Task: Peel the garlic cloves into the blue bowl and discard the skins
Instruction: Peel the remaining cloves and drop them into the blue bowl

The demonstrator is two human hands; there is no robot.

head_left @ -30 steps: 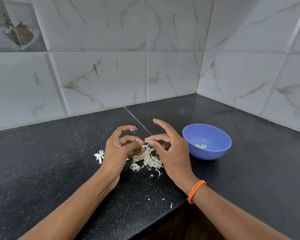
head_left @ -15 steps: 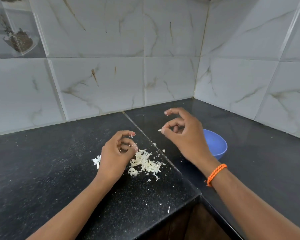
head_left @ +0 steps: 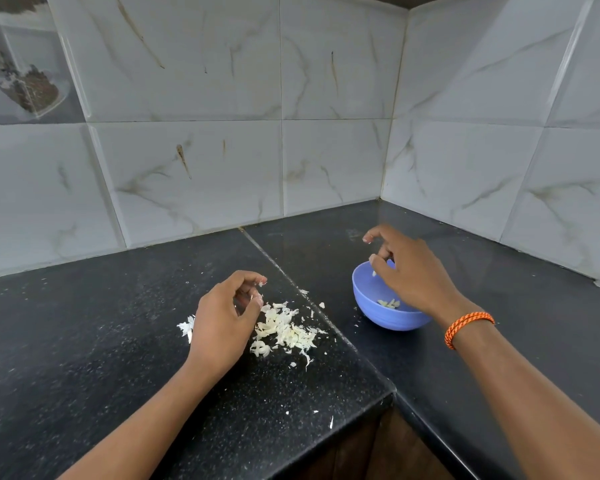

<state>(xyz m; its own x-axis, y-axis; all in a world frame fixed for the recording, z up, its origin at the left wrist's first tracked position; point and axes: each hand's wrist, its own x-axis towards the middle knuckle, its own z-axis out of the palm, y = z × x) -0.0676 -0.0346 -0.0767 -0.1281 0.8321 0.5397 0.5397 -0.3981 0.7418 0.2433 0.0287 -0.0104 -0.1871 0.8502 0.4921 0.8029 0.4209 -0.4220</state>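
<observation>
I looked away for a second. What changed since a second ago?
The right hand left the left hand, carrying a peeled clove rightward over the round blue plastic bowl. The left hand stayed beside the pile of white garlic skins.

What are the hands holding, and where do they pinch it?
The right hand pinches a small peeled garlic clove by its top over the blue bowl. The left hand has curled fingers; whether it holds anything cannot be told.

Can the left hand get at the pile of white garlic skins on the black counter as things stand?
Probably yes: the left hand hovers right beside the pile of white garlic skins on the black counter, with nothing between them.
</observation>
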